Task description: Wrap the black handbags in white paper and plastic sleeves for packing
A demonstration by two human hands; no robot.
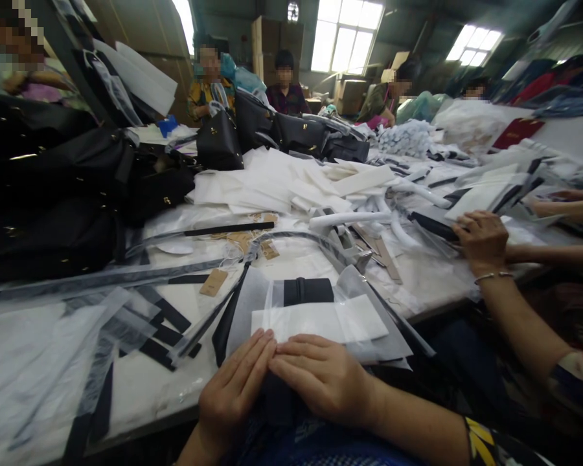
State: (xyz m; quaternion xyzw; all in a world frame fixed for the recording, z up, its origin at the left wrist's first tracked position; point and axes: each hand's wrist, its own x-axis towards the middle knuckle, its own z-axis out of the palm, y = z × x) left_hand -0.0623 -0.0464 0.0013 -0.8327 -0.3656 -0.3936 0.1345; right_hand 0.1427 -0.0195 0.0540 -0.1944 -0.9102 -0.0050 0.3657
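A black handbag (308,291), partly covered by grey tissue-like sheets and a white foam sheet (320,320), lies in front of me at the table edge. Its long handle (311,237) is wrapped in clear plastic and arches away from me. My left hand (238,382) and my right hand (325,378) meet at the bag's near side, fingertips almost touching. The fingers of each hand lie close together over the near edge of the bag and foam sheet. Both thumbs are hidden, as is most of the bag's near side.
Black bags (48,188) are heaped at left. White foam sheets (282,178) pile up beyond the handle. Plastic-wrapped black straps (160,323) and a brown tag (214,282) lie at left. A co-worker's hand (483,239) works close by at right; other people sit across the table.
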